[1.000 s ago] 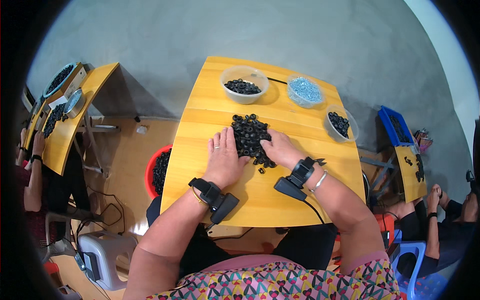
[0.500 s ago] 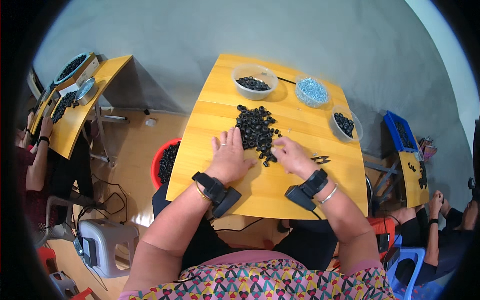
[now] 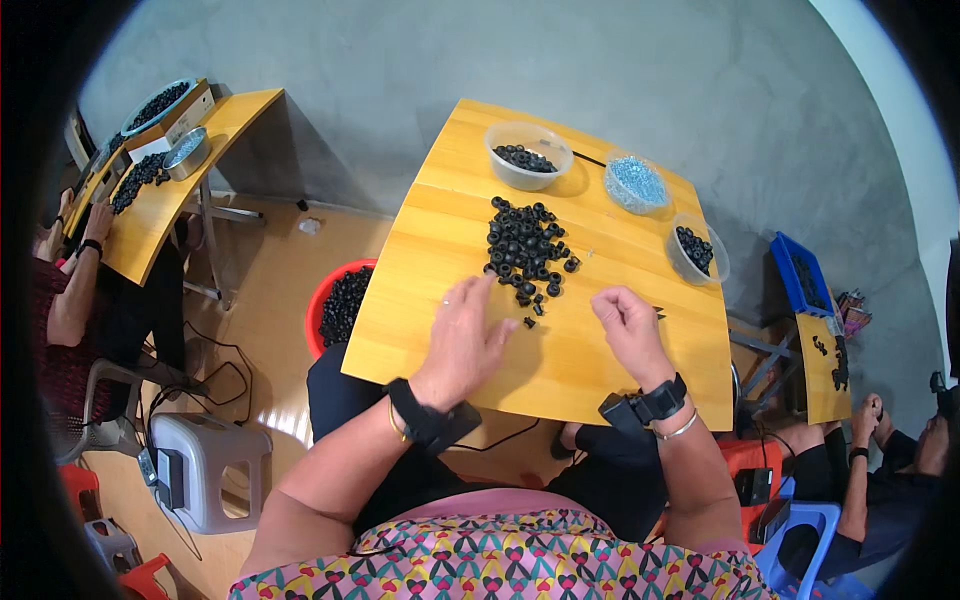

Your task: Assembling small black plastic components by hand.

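A pile of small black ring-like parts lies in the middle of the yellow wooden table. Over the table at the pile's near left edge is my left hand, open, thumb apart, its fingertips close to the nearest parts. To the right of the pile my right hand is closed, with thumb and fingertips together; whatever they may hold is too small to make out. Just beyond it the dark tips of thread snips peek out, the rest hidden behind the hand.
Clear bowls with black parts stand at the back and right; a bowl of light-blue pieces sits between them. A red tub of black parts is on the floor at left. Co-workers sit at side tables.
My right hand has moved right, away from the pile, its fingers closed. My left hand has drawn back slightly from the pile. The snips are now more hidden. The whole view has shifted slightly.
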The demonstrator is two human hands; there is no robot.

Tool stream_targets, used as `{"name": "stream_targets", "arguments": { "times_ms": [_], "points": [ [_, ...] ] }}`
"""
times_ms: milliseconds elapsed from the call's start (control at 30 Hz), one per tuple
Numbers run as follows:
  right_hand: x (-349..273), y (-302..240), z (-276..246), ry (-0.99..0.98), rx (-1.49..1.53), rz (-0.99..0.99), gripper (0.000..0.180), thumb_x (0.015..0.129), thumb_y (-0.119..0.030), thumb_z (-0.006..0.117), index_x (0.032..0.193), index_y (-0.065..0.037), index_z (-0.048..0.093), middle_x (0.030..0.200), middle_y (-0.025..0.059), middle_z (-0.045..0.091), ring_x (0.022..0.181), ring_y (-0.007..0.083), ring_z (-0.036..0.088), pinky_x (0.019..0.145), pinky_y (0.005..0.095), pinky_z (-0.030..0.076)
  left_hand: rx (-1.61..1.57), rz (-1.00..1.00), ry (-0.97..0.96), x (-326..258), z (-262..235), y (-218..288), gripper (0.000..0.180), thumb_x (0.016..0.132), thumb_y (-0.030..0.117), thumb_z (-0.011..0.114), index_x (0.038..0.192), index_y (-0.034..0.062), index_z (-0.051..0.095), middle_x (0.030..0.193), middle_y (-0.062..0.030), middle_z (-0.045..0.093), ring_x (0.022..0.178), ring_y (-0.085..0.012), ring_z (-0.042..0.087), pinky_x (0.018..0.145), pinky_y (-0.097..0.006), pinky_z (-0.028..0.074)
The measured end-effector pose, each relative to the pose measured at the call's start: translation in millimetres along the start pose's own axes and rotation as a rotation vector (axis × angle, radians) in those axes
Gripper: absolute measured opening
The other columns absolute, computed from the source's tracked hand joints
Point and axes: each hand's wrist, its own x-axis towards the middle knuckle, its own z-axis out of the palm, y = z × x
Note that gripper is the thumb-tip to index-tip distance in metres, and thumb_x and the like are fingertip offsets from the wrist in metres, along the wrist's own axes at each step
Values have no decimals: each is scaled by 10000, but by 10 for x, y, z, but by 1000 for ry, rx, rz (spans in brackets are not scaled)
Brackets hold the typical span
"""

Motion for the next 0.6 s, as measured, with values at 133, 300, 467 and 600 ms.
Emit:
{"name": "stream_targets", "arguments": {
  "times_ms": [133, 300, 467, 600],
  "points": [
    [-142, -399, 124, -88, -176, -308, 140, 767, -80, 590, 871, -4, 534, 764, 138, 545, 632, 256, 549, 564, 322, 437, -823, -290, -326, -32, 128, 178, 304, 817, 139, 580, 1054, -49, 546, 674, -72, 565, 612, -90, 506, 583, -223, 431],
    [119, -72, -15, 27, -368, -220, 127, 764, -85, 568, 844, 2, 520, 787, 175, 541, 720, 352, 536, 622, 400, 436, -451, -72, -274, 3, 168, 107, 286, 806, 136, 582, 1039, -27, 558, 683, -94, 579, 598, -129, 524, 570, -263, 440],
    [256, 101, 132, -80, -502, -244, 134, 766, -132, 570, 831, -25, 523, 783, 161, 551, 736, 351, 548, 654, 397, 444, -253, 78, -280, -40, 176, 103, 267, 764, 123, 599, 996, -7, 575, 723, -145, 581, 619, -256, 565, 589, -321, 455],
    [430, 24, 72, -109, -424, -188, 161, 795, -179, 570, 837, -31, 523, 753, 143, 549, 699, 303, 564, 622, 380, 452, -197, 143, -342, -8, 113, 160, 264, 735, 123, 613, 968, 3, 581, 760, -155, 571, 667, -297, 567, 614, -345, 458]
  ]
}}
